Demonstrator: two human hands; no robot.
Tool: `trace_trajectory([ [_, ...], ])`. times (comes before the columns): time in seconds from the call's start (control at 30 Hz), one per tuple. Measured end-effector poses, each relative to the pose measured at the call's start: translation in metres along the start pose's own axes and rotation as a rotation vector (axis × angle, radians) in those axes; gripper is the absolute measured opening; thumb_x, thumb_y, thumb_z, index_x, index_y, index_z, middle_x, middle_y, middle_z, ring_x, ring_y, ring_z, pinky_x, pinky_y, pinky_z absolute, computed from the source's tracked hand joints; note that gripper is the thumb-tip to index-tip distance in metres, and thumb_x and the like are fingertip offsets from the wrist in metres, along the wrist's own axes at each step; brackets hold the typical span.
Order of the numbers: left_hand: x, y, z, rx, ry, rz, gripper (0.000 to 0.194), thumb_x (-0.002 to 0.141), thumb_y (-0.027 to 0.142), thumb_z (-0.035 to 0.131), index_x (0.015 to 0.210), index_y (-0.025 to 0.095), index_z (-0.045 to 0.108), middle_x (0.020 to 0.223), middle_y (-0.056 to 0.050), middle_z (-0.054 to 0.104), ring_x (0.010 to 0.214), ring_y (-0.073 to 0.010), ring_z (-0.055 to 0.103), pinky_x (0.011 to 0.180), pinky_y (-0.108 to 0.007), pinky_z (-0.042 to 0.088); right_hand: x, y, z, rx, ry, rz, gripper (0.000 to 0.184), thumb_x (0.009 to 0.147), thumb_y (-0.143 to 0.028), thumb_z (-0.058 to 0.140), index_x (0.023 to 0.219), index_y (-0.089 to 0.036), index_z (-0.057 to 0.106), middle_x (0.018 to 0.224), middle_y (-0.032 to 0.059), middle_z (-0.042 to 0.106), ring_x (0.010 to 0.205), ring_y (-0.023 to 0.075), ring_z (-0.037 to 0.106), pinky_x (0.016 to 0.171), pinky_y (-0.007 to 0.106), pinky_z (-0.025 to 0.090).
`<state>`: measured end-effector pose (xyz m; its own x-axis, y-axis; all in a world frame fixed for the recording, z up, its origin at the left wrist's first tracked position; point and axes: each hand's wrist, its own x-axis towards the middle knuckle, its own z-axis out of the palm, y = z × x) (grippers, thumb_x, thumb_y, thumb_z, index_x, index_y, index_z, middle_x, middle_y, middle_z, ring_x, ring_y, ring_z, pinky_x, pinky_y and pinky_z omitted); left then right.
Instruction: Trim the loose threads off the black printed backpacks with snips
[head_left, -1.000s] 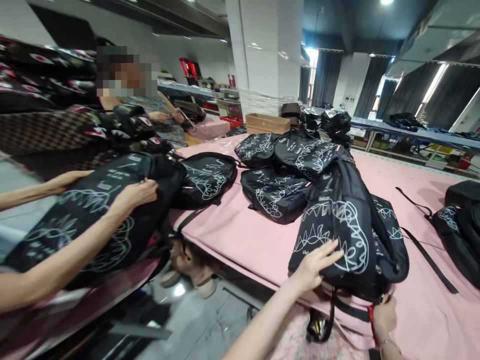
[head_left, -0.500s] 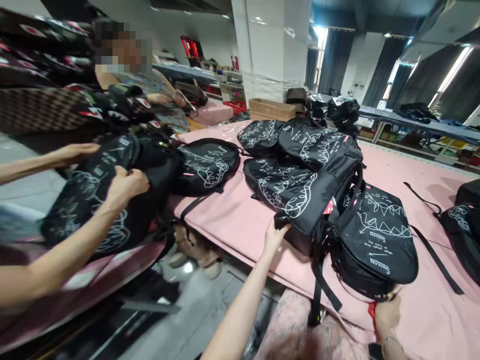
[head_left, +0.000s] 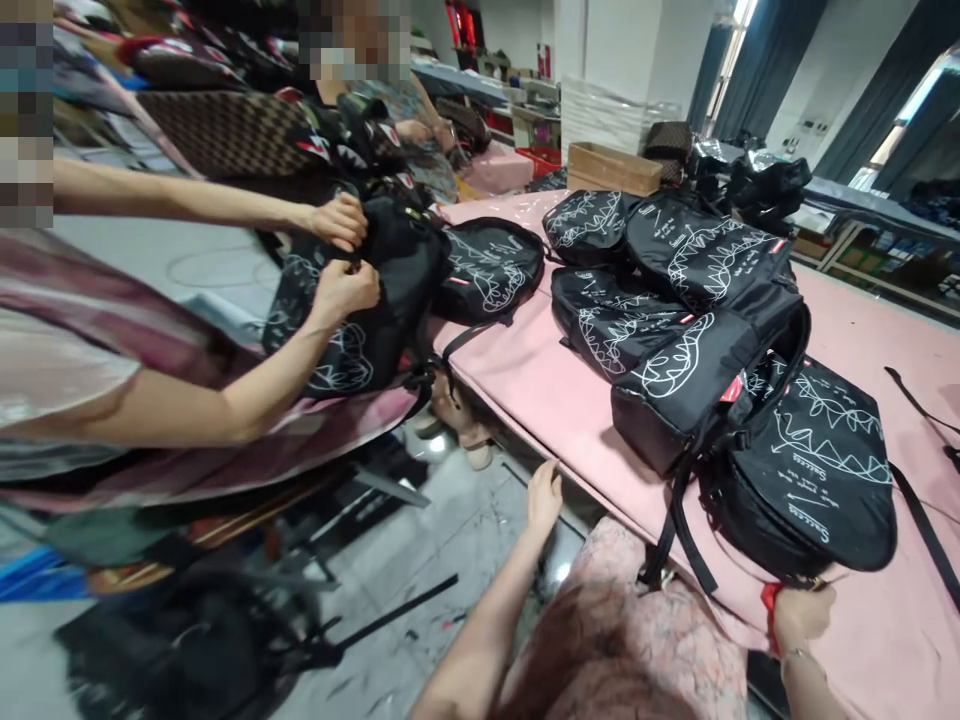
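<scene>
My left hand [head_left: 544,497] hangs beside the table's front edge, fingers loosely curved and nothing in them. Above it and to the right lies a black backpack [head_left: 675,385] with white scribbled print; hand and bag are apart. My right hand [head_left: 804,612] is closed at the lower edge of another black backpack [head_left: 832,470], whose printed front faces up. A small red thing [head_left: 769,600] shows at the thumb side of that hand; its kind is unclear. What the fingers grip is hidden. Black straps [head_left: 686,535] hang over the table edge between my hands.
Left of me a co-worker's hands [head_left: 349,255] work on a black backpack [head_left: 405,290]. More printed backpacks [head_left: 495,262] lie on the pink table [head_left: 525,390]. A cardboard box [head_left: 611,170] stands farther back. A dark bag [head_left: 187,640] lies on the floor.
My left hand has let go of the backpack's corner and dropped to the table edge. My right hand stays by the right backpack. The co-worker's hands have come together. The view has turned left and down.
</scene>
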<state>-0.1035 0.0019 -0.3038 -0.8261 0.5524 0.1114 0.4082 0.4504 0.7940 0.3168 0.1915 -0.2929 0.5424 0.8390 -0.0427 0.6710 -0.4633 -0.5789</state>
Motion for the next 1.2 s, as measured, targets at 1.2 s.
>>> trace_trajectory([
  [1.2,0.048,0.028,0.027,0.599,-0.659,0.110,0.033,0.085,0.034,0.054,0.112,0.015,0.054,0.112,-0.009,0.057,0.097,-0.0208,0.057,0.083,-0.043,0.049,0.000,-0.006,-0.003,-0.138,0.092,0.009,0.032,0.085,-0.027,0.042,0.111,-0.011,0.049,0.097,0.0165,0.063,0.085,0.0299,0.059,0.072,0.037,0.044],
])
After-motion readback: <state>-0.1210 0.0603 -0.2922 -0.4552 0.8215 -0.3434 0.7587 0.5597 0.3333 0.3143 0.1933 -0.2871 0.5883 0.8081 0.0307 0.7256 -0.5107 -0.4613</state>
